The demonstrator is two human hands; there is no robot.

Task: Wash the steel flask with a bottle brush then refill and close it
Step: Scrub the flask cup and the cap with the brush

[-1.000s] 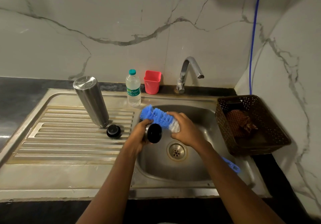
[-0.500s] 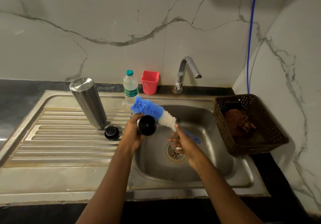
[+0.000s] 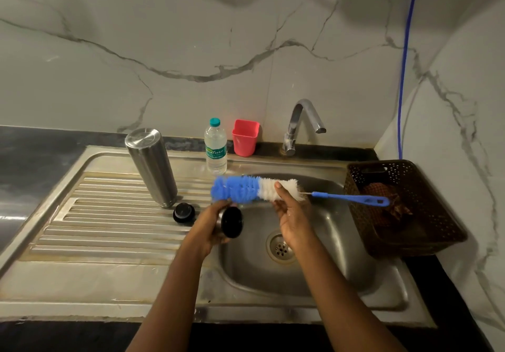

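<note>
Ref: clock bearings are from the round steel drain (image 3: pixel 281 246), with 12 toward the wall.
Flask: tall cylindrical steel flask (image 3: pixel 151 166) at 10. It stands on end on the ribbed steel drainboard (image 3: pixel 95 228), flat closed end up, with no hand on it.
Stopper: small round black stopper (image 3: pixel 184 212) on the drainboard, just beside the flask's foot, at 4 from it.
Left hand: left hand (image 3: pixel 211 227) at 9–10, over the basin's left rim. Its fingers (image 3: pixel 222 204) are curled round a short steel cap with a black face (image 3: pixel 231 222), black face turned toward 3.
Right hand: right hand (image 3: pixel 291 215) at 12, above the drain. Its fingers pinch the white bristles of a long bottle brush with blue-and-white bristles (image 3: pixel 240 190).
Brush: near level, with the blurred blue tip toward 9, just above the cap. Can't tell if they touch. The thin blue plastic handle (image 3: pixel 352 198) points toward 3, its end over the basket.
Basin: stainless-steel sink basin (image 3: pixel 328 278), set in a dark bench (image 3: pixel 32 155).
Basket: brown perforated plastic basket (image 3: pixel 426 231) at 2–3, on the sink's right edge.
Back edge: chrome tap (image 3: pixel 300 125) at 12, pink plastic cup (image 3: pixel 245 137) and clear water bottle with teal lid (image 3: pixel 216 148) at 11.
</note>
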